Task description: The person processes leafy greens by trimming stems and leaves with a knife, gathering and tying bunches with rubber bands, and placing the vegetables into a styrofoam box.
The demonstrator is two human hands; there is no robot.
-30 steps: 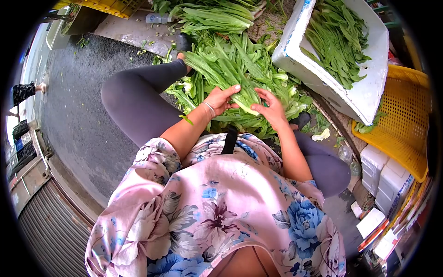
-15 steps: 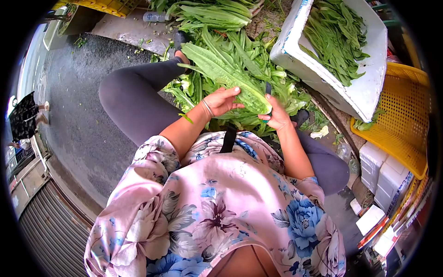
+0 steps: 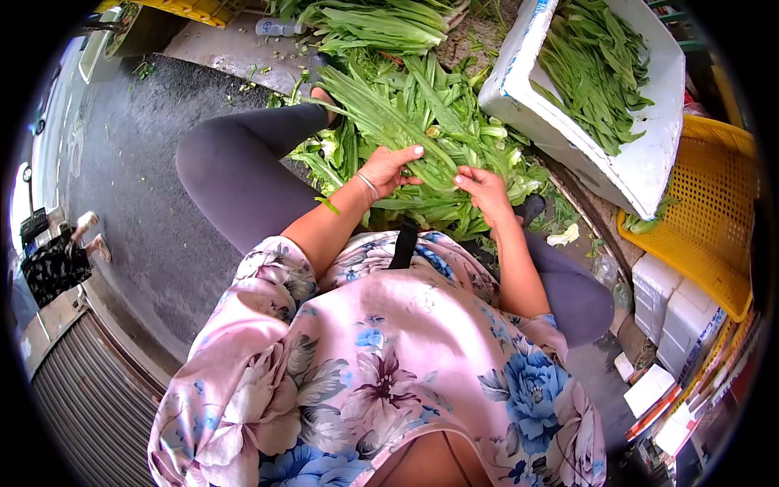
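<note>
A long head of leafy greens (image 3: 398, 122) slants up and left above my lap. My left hand (image 3: 388, 170) is closed round its lower part, thumb on top. Near the cut end, my right hand (image 3: 485, 193) pinches at its base; a knife is not visible in that hand. Beneath both hands lies a loose pile of leaves and trimmed greens (image 3: 495, 150). Further up, a bundle of similar greens (image 3: 377, 28) lies on the ground.
At the upper right, a white foam box (image 3: 527, 122) holds long green leaves (image 3: 596, 77). Beside it are a yellow crate (image 3: 710, 203) and white foam boxes (image 3: 673, 304). A plastic bottle (image 3: 280, 28) lies at the top. A person in dark patterned clothes (image 3: 55, 264) is at far left.
The greens turned in my hands. A dark blade seen at my right hand half a second ago no longer shows. The person at far left moved down the view.
</note>
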